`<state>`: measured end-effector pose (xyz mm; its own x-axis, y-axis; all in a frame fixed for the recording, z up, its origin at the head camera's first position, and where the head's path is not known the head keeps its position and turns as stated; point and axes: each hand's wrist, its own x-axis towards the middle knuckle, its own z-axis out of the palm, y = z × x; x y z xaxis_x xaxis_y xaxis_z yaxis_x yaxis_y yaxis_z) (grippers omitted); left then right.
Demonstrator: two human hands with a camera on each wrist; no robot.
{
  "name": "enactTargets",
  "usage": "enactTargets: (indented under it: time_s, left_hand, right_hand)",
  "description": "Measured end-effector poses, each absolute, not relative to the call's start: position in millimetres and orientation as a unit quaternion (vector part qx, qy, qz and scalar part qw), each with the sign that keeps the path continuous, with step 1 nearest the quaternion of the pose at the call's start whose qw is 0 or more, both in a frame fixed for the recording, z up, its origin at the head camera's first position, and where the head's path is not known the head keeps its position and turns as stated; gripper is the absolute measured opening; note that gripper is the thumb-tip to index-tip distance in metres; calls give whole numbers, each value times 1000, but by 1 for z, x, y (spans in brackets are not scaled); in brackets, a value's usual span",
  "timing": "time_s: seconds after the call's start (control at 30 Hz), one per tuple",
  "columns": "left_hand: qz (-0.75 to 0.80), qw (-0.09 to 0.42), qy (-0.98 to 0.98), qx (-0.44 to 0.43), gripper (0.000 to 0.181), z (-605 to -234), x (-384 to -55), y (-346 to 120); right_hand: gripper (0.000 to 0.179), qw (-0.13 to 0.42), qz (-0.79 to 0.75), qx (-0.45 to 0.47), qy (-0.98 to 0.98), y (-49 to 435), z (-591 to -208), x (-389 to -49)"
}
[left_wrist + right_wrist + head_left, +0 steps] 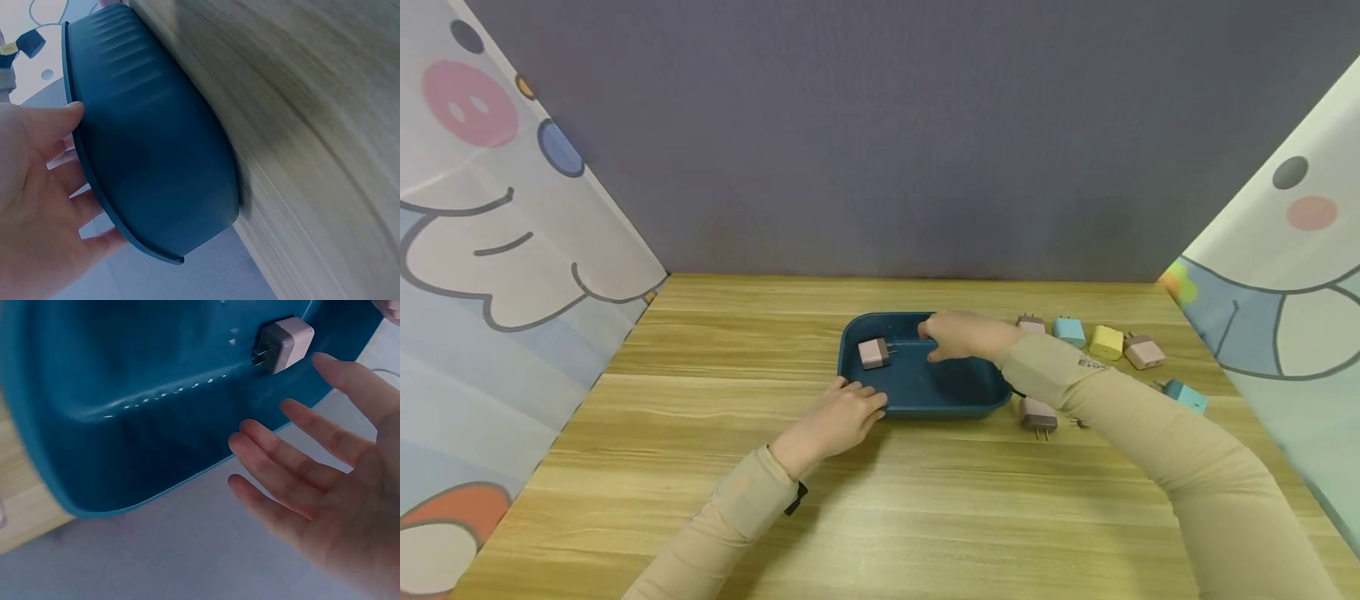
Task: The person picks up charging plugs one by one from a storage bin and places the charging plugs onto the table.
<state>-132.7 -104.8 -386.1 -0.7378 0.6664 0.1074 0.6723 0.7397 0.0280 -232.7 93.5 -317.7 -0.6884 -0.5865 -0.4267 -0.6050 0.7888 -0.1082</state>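
Note:
A deep blue plastic tray with rounded corners sits on the table. My left hand holds its near left rim; in the left wrist view the thumb lies at the rim, the other fingers on the rim's far side. One pink and brown charger plug lies inside at the left, prongs pointing right. Above the tray, my right hand hovers with fingers spread and nothing in them. The right wrist view shows these loose fingers by the tray's rim, near the charger plug.
Right of the tray lie several chargers: a yellow one, a light blue one, a teal one, pink and brown ones. My right forearm passes over this group. A grey panel stands behind the table.

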Motion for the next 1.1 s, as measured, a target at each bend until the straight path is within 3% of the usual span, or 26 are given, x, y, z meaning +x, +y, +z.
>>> enactTargets:
  time_s: [1.1]
  left_hand:
    - [-45,54,-929,-364,7,-388,-133,-106]
  right_hand:
    - [37,172,-1,-368,914,20,-343,-246]
